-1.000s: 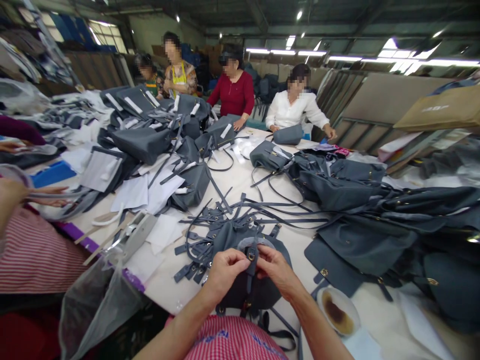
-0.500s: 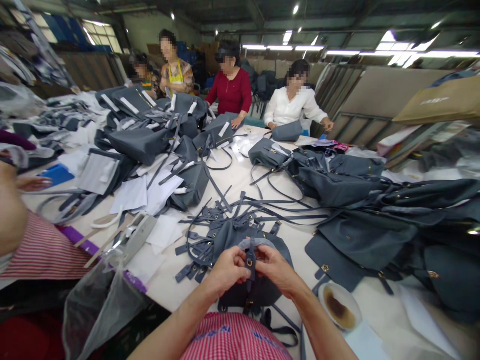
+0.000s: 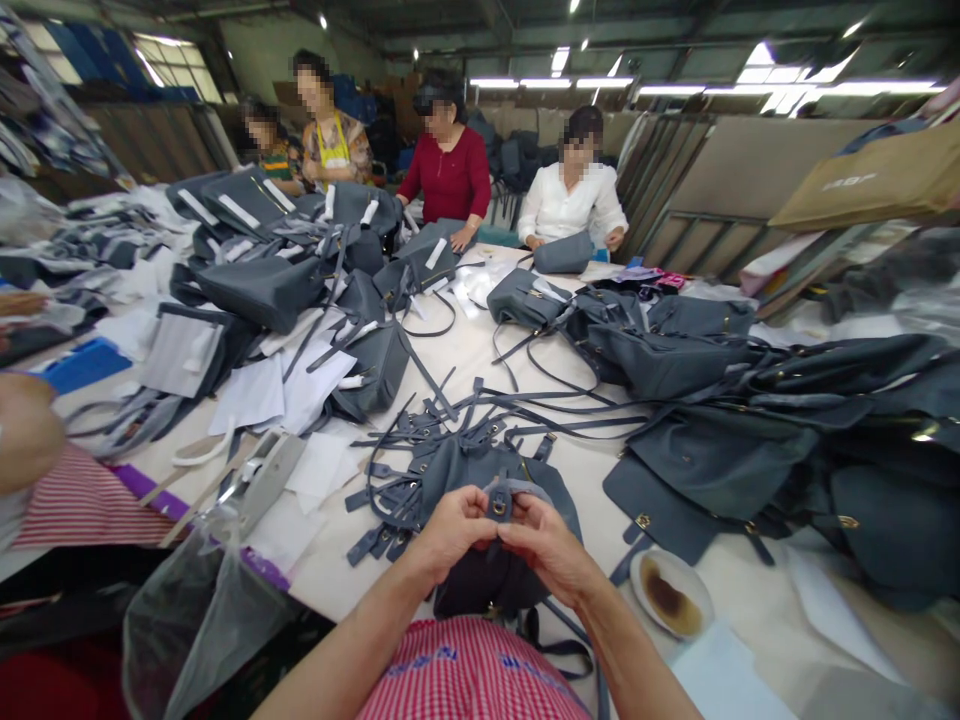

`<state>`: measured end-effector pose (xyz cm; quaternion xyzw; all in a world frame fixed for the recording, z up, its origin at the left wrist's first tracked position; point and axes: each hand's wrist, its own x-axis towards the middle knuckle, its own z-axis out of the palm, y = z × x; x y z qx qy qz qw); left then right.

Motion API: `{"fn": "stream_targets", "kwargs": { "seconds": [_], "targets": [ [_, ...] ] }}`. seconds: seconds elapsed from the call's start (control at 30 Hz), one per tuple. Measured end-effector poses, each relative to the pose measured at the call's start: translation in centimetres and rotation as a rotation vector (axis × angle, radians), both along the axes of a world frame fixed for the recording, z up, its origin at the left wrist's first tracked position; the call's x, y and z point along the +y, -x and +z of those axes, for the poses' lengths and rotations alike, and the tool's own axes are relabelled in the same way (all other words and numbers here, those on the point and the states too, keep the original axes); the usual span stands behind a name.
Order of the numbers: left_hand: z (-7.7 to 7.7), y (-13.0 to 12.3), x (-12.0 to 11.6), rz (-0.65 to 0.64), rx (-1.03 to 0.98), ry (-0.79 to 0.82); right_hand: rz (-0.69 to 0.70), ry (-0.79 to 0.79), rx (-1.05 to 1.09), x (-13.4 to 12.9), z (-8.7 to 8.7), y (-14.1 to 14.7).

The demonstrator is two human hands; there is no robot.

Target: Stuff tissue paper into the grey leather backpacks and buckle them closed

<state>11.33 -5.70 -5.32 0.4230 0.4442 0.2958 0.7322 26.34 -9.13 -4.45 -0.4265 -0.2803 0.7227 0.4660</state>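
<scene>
A dark grey-blue bag (image 3: 495,590) lies at the table's near edge, in front of my striped apron. Over it, a short strap tab with a gold buckle (image 3: 499,505) stands up between my hands. My left hand (image 3: 459,520) pinches the tab from the left, thumb and fingers closed. From the right, my right hand (image 3: 541,535) grips it too, its thumb close to the left thumb. Just left of the bag spreads a bunch of grey strap tabs (image 3: 397,490) with metal fittings. What my fingertips do behind the tab is hidden.
Finished-looking grey bags (image 3: 697,460) heap up on the right; another pile (image 3: 262,290) fills the left. A bowl with brown residue (image 3: 671,592) stands by my right forearm. A clear plastic bag (image 3: 180,620) hangs at the table edge. Co-workers (image 3: 450,165) stand across the table.
The buckled tab has tipped, its lower end no longer hanging straight down, and my thumbs have come together beneath the buckle. The view has shifted slightly. The white-sleeved co-worker's hand has drawn inward.
</scene>
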Motion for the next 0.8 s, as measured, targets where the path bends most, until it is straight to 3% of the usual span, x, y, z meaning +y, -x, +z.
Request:
{"fn": "stream_targets", "kwargs": {
  "seconds": [0.2,0.27,0.37,0.43,0.5,0.67,0.8],
  "targets": [
    [-0.5,-0.3,-0.7,-0.028,0.031,-0.003,0.099,0.112,0.122,-0.5,-1.0,-1.2],
    [-0.4,-0.5,-1.1,-0.001,0.148,-0.189,0.028,0.173,0.082,-0.4,-1.2,-1.1],
    [0.1,-0.6,-1.6,0.017,0.440,-0.643,-0.100,0.245,0.009,-0.1,-1.1,-0.5],
    [0.3,-0.7,-1.6,0.026,0.528,-0.798,-0.141,0.250,0.002,-0.1,-0.9,-0.2],
    [0.1,-0.7,-1.5,0.046,0.479,-0.726,-0.162,0.222,0.021,-0.3,-0.7,-0.1],
    [-1.0,-0.7,-1.1,0.118,0.089,-0.126,-0.166,0.106,-0.070,-1.6,-1.0,-0.2],
    [-1.3,-1.0,-1.4,0.153,-0.014,-0.011,-0.187,0.085,-0.265,-2.1,-2.2,-0.1]
  ]
}}
